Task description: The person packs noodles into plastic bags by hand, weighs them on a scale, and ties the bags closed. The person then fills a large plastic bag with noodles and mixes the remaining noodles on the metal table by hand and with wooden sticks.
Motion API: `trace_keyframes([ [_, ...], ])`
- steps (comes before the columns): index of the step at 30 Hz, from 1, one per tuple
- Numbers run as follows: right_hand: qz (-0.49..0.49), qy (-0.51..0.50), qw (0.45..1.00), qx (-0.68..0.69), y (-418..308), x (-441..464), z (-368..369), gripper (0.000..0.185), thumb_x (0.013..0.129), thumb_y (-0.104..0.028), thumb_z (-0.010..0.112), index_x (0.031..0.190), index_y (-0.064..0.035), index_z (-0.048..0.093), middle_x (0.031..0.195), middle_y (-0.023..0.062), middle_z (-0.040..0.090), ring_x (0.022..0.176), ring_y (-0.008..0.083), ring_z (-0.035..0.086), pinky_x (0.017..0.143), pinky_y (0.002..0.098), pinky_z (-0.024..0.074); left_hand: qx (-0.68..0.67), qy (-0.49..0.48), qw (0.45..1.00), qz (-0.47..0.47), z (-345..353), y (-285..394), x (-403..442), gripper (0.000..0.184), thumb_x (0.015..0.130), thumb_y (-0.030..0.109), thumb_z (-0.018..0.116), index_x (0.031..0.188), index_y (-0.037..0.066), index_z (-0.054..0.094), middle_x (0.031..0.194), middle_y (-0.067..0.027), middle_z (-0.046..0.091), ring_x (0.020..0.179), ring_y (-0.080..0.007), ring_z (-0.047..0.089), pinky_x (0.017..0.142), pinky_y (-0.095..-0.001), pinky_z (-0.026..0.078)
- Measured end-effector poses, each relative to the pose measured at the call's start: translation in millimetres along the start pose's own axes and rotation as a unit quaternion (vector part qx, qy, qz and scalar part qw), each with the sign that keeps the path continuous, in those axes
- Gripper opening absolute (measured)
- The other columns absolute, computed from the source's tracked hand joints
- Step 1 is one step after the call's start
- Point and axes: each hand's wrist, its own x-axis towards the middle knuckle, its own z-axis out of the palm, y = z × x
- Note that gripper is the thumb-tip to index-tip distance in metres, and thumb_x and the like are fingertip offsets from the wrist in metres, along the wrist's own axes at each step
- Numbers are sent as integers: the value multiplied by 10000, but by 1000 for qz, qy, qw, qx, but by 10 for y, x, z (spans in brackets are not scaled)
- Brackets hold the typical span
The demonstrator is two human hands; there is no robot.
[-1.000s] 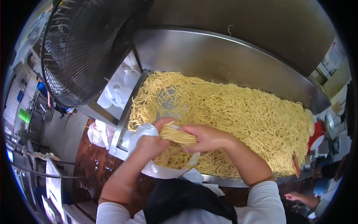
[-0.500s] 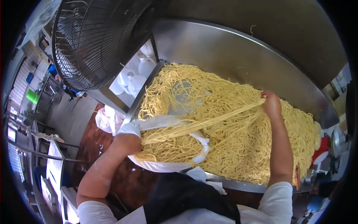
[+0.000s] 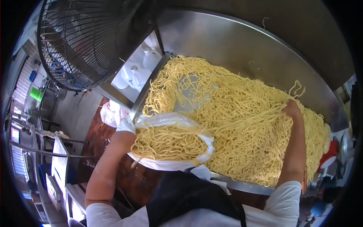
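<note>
Far to the left of the white bag [image 3: 160,165], a green bucket [image 3: 36,94] shows in the background. A black fan [image 3: 90,41] looms beyond the bag to its left, and a pinkish sack [image 3: 110,114] sits just beside the bag on that same side. The left hand [image 3: 126,139] is at the bag's left rim, touching it; plastic covers the fingers, so I cannot tell how tightly they close. Beyond the bag stand clear plastic jugs [image 3: 140,76]. The bag itself is open, with a heap of noodles inside. To its right, loose noodles [image 3: 242,132] spread thickly over the metal bench [image 3: 238,185]. Well to the right of the bag, the right hand [image 3: 292,109] is in among these noodles; strands run from its fingers towards the bag, but blur hides whether it grasps them. Farther right of the bag are brown sticks [image 3: 304,181] and a red object [image 3: 329,154].
</note>
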Motion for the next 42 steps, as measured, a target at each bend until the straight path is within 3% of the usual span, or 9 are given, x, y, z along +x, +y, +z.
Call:
trace_keyframes([
  [2,-174,-162,959,-152,-239,-140,-25,497,682,-84,800,1155,-37,652,956,168,684,868,255,654,785,373,513,-167,139,973,-83,76,-43,-58,342,772,214,621,1086,91,676,994,-189,691,922,-366,664,816,-437,520],
  [6,-345,9,926,-151,-909,-647,215,334,717,-101,762,1039,-44,695,940,128,696,868,256,654,776,347,512,-360,246,898,-55,207,-217,18,413,740,161,628,1151,127,645,950,-198,692,926,-357,665,813,-428,509],
  [8,-261,-89,955,-109,-1516,-1105,367,220,752,-139,746,942,-35,707,843,104,700,785,242,667,720,341,522,-377,250,891,-39,279,-228,73,414,746,148,616,1158,126,644,946,-198,693,914,-362,665,801,-434,508],
  [11,-387,-279,869,-135,-1846,-1763,723,147,764,-216,728,861,-106,726,792,92,691,739,247,659,687,378,521,-404,260,876,-36,354,-164,115,404,744,139,619,1147,121,645,936,-203,692,901,-370,665,786,-440,508],
  [15,-452,-259,824,-225,-1552,-2045,1665,158,807,-226,632,903,-136,719,873,118,688,814,327,656,716,437,519,-397,271,876,-52,348,-36,66,393,749,124,614,1141,119,644,920,-212,685,893,-389,656,775,-441,508],
  [30,-397,-95,911,-50,-1419,-1959,1100,121,824,-196,690,913,-136,748,1199,122,661,964,291,671,842,352,533,-352,322,877,-61,624,51,166,350,814,154,633,1161,108,628,995,-226,672,933,-425,634,782,-471,498],
  [35,-216,-130,916,313,-1832,-1881,395,215,925,-274,629,903,-68,688,737,40,685,715,103,655,554,254,491,-335,340,877,-51,646,80,221,363,829,209,635,1180,118,619,996,-213,674,938,-414,634,773,-466,496],
  [37,-185,-14,924,335,-2169,-1970,-9,255,946,-334,613,934,-82,651,720,29,644,634,85,611,485,219,439,-341,319,882,-60,521,133,106,357,832,222,635,1179,139,624,994,-216,670,919,-411,633,756,-476,492],
  [42,-287,-85,837,458,-2625,-1899,-42,272,941,-338,630,1017,-76,624,805,39,652,618,97,598,526,224,464,-289,362,885,-42,649,217,115,456,751,95,570,1201,166,604,870,-195,659,777,-412,633,697,-516,503],
])
